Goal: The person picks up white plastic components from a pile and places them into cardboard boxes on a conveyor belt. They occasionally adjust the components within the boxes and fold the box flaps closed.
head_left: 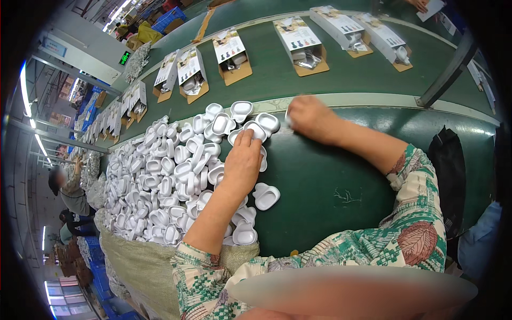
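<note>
My left hand reaches over the right edge of a heap of small white plastic shells. Its fingers lie close together, with their tips on a white shell. Each shell is rounded, with an oval hollow and a flared end. To the right, my right hand is curled and blurred by motion, near the raised edge of the bench. A sliver of something white shows at its fingertips, mostly hidden by the fingers. One loose shell lies apart on the green bench, right of my left forearm.
Several open printed cartons stand on the green conveyor beyond the pale edge strip. A woven sack lies below the heap. A metal post rises at the right, near a black bag. Other people are at the far left and top right.
</note>
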Available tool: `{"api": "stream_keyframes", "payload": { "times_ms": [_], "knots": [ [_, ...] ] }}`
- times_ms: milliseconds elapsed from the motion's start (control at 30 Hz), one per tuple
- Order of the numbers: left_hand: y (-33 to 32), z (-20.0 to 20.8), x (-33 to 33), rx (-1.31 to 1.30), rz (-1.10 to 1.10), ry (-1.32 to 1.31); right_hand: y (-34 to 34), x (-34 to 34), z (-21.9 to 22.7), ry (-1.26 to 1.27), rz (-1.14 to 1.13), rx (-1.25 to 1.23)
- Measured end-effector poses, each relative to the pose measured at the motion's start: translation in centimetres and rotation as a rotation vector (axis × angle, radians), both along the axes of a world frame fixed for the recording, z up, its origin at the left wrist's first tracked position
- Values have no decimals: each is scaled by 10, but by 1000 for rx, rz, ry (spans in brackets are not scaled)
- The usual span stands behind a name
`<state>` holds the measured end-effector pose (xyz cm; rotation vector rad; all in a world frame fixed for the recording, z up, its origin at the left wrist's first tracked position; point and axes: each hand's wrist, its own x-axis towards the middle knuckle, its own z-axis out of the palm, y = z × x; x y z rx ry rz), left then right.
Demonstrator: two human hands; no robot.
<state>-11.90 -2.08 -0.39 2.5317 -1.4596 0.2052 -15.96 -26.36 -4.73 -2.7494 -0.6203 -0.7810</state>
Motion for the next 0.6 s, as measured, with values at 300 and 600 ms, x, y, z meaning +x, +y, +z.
{"api": "stream_keyframes", "payload": {
  "times_ms": [300,600],
  "knots": [
    [-29,-3,12,79,-28,-102,-141,64,9,-129,-731,-173],
    [-42,16,50,-283,-39,-32,-32,38,8,-111,-42,144]
  ]
}}
